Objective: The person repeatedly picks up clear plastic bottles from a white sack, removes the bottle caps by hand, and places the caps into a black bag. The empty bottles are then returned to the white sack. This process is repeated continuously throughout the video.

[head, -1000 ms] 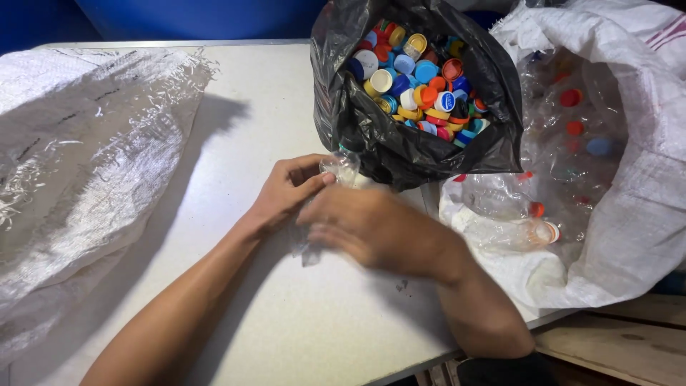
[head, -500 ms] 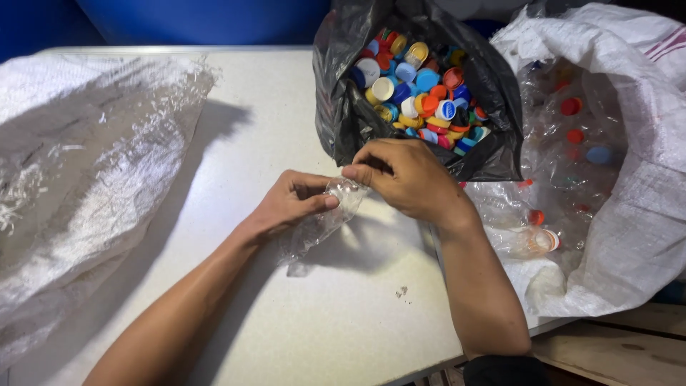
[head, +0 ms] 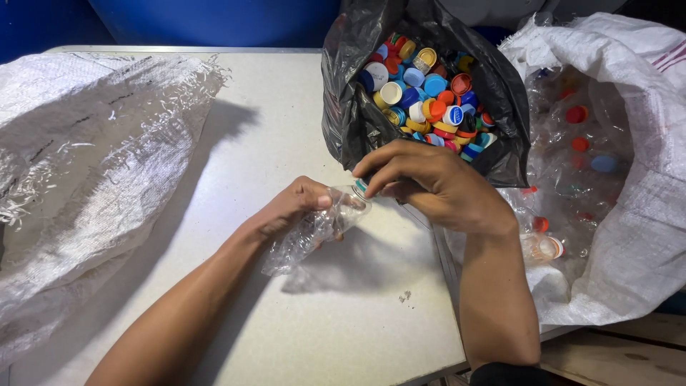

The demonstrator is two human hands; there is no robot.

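Note:
My left hand [head: 291,207] grips a crushed clear plastic bottle [head: 314,232] by its neck end, just above the white table [head: 300,336]. My right hand [head: 429,182] is closed at the bottle's mouth, fingertips pinching a small teal cap [head: 361,187]. Both hands sit right in front of a black plastic bag [head: 350,121] that is open and filled with several coloured bottle caps [head: 425,89].
A white woven sack [head: 629,214] on the right lies open and holds several clear plastic bottles [head: 572,171] with caps on. Another white woven sack [head: 86,171] lies flat over the table's left side. A blue container [head: 214,21] stands behind the table.
My right hand lifted off the bottle's middle and moved up to its mouth by the black bag. The bottle has become visible in my left hand.

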